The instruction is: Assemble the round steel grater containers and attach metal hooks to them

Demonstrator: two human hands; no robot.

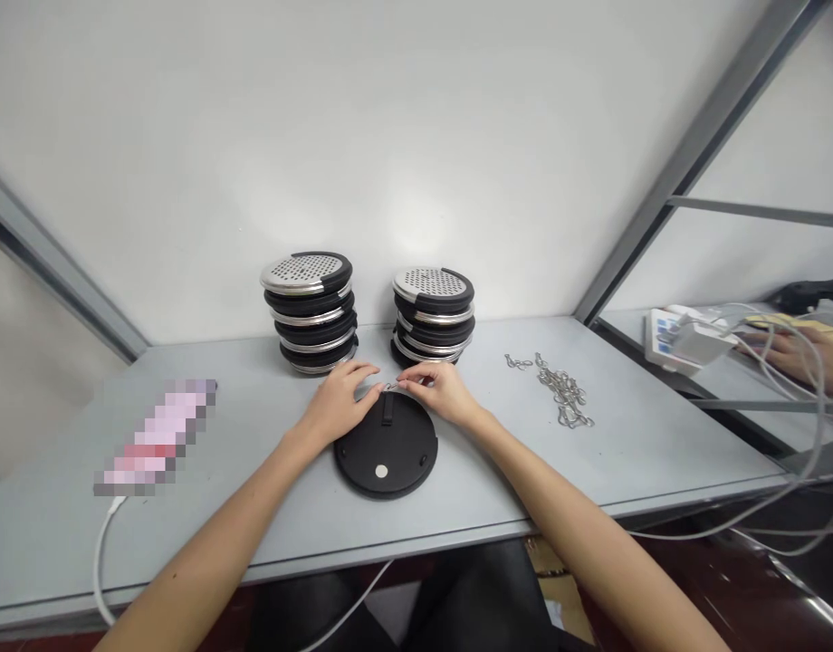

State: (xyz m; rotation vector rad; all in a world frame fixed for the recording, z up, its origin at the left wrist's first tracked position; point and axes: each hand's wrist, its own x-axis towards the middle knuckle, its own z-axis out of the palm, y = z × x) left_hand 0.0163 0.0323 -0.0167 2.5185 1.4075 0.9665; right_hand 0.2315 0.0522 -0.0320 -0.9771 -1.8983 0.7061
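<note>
A round black disc-shaped device [382, 448] lies on the table with a short strap [387, 407] at its far edge and a white round sticker near its front. My right hand [438, 389] pinches a small metal carabiner clip [389, 387] by the strap end. Over the disc's upper left edge is my left hand [341, 398], its thumb close to the clip and its index finger apart from the thumb. Fingertips partly hide the clip, so I cannot tell whether it is attached.
Behind the hands stand a left stack [308, 312] and a right stack [434, 317] of round speakers with perforated silver tops. Loose metal clips [562, 394] lie at right. A blurred-out phone [158, 439] with a cable is at left. Beyond the frame, another person's hand [797, 353] is near a power strip [667, 340].
</note>
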